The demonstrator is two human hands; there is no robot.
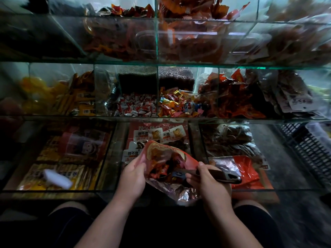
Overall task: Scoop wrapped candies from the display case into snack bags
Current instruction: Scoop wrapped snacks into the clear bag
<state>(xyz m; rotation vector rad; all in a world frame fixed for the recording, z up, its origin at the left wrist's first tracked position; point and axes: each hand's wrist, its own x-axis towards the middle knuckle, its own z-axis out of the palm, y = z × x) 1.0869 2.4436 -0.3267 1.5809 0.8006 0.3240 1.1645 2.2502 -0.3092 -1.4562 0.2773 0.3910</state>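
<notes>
One red foil snack bag (pixel 161 154) is gaping open between the hands. The left hand (pixel 133 176) is pinching its left edge, while the right hand (pixel 207 179) is gripping a dark scoop (pixel 229 176) whose bowl is sitting inside the bag among wrapped candies (pixel 155 171). Beyond the hands, the glass display case (pixel 161 117) is holding red-and-white candies (pixel 136 106) beside multicoloured candies (pixel 175 104) in adjoining compartments.

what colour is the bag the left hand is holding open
The snack bag is red-orange outside and silver foil inside; the head view shows it best.
</notes>
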